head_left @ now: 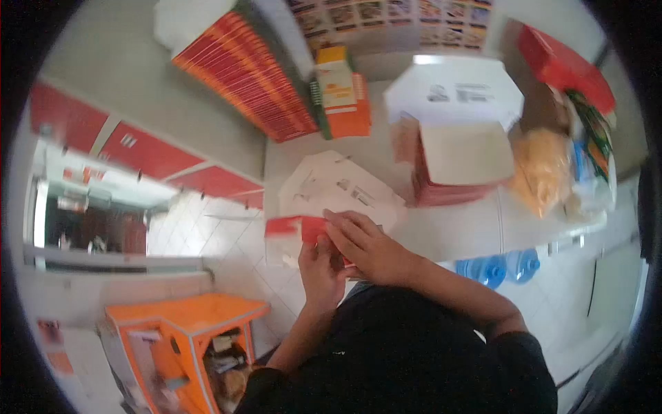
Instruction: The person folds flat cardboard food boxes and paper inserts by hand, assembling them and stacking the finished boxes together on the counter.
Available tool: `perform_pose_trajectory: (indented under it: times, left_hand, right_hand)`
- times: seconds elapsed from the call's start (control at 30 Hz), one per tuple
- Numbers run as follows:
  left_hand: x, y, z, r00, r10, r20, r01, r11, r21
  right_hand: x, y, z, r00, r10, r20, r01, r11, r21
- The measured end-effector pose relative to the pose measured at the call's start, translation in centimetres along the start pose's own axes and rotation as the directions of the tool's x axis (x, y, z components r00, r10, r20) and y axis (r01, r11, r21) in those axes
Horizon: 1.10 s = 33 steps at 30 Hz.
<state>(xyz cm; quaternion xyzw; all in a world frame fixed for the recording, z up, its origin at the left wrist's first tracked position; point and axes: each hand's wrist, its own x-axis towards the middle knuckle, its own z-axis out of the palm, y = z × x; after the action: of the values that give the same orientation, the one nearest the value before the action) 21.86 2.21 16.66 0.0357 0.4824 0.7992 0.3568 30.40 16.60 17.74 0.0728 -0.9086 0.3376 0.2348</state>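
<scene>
Close to my body, at the counter's front edge, both hands are on a small red cardboard box (314,227) with a pale face. My left hand (321,272) grips it from below, its thumb and fingers closed around the card. From above, my right hand (369,250) lies across it with bent fingers pressed to its red side. My palms hide much of the box, so its full shape cannot be made out. Just beyond, a flat white carton blank (331,183) with dark print lies on the counter.
On the white counter (476,231) stand stacked cardboard trays (469,155), another white printed carton (455,90), a bag of orange contents (541,169) and an orange-green box (343,96). Red-orange folded cartons (245,76) stand far left. Blue water bottles (486,270) sit below; an orange cabinet (193,310) stands left.
</scene>
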Motion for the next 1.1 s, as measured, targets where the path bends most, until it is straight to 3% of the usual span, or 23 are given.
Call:
perform_pose_trajectory:
  times: [0.07,0.13,0.2,0.27,0.4,0.5,0.6,0.7,0.73,0.83,0.87,0.93,0.97,1.0,1.03,1.1]
  left_hand:
    - [-0.2,0.1,-1.0,0.998,-0.052,-0.018,0.051,0.997,-0.064]
    - [0.4,-3.0,-2.9,0.998,-0.065,-0.015,0.061,0.982,-0.178]
    - [-1.1,-2.8,-0.4,0.989,-0.136,-0.059,0.121,0.972,-0.199]
    - [-1.6,-4.5,0.2,0.983,-0.171,-0.067,0.156,0.97,-0.187]
    - [-4.9,-4.5,3.5,0.997,-0.004,-0.078,0.009,0.998,0.06]
    - [-4.3,-8.0,1.6,0.993,0.049,-0.103,-0.059,0.994,-0.096]
    - [-4.5,-5.4,2.6,0.98,0.197,-0.023,-0.197,0.98,0.003]
    - [-4.4,-4.9,0.1,0.965,0.24,-0.101,-0.224,0.963,0.146]
    - [-4.4,-4.0,0.3,0.963,0.222,-0.154,-0.214,0.975,0.065]
    - [-6.3,-1.1,-1.7,0.999,-0.036,0.005,0.029,0.865,0.501]
    - [-7.0,-0.9,-2.0,0.994,0.064,0.089,-0.107,0.74,0.664]
    - [-8.1,-1.1,-2.2,0.934,0.2,0.294,-0.351,0.372,0.859]
    - [-8.2,-0.9,-1.8,0.968,0.167,0.185,-0.241,0.437,0.867]
    - [-8.4,-0.8,-1.3,0.99,0.125,0.071,-0.124,0.498,0.858]
    - [-8.6,-0.7,-1.1,0.996,0.074,-0.042,-0.006,0.55,0.835]
    - [-8.4,-1.2,-1.4,0.989,0.145,0.033,-0.111,0.573,0.812]
  right_hand:
    - [-0.6,-0.6,-0.8,0.988,-0.04,0.149,0.042,0.999,-0.011]
    - [-2.0,0.7,-1.2,0.977,-0.077,0.199,0.061,0.995,0.082]
    - [-2.9,2.1,-1.6,0.969,-0.17,0.181,0.145,0.979,0.144]
    - [-3.0,2.1,-0.9,0.975,-0.15,0.163,0.134,0.985,0.108]
    - [-4.2,2.5,1.4,0.998,0.055,-0.024,-0.053,0.996,0.071]
    - [-2.6,0.9,0.8,0.996,0.083,0.019,-0.083,0.996,0.017]
    - [-2.3,0.2,1.2,0.998,0.007,0.067,0.012,0.96,-0.28]
    - [-1.7,-0.6,-1.8,0.982,-0.059,0.179,0.031,0.987,0.157]
    - [-2.1,0.7,-2.6,0.981,-0.017,0.195,-0.048,0.945,0.323]
    - [-2.8,2.2,-3.4,0.919,0.348,0.185,-0.393,0.771,0.501]
    - [-3.9,5.5,-1.9,0.93,0.271,0.249,-0.367,0.731,0.575]
    - [-3.7,4.5,-2.0,0.896,0.183,0.403,-0.389,0.762,0.518]
    - [-3.9,3.5,-2.3,0.863,0.142,0.484,-0.4,0.777,0.486]
    - [-3.3,1.7,-3.1,0.892,0.094,0.442,-0.31,0.839,0.447]
    - [-3.1,0.2,-3.8,0.885,0.137,0.445,-0.326,0.865,0.382]
    - [-2.8,-1.7,-4.5,0.874,0.224,0.432,-0.354,0.901,0.249]
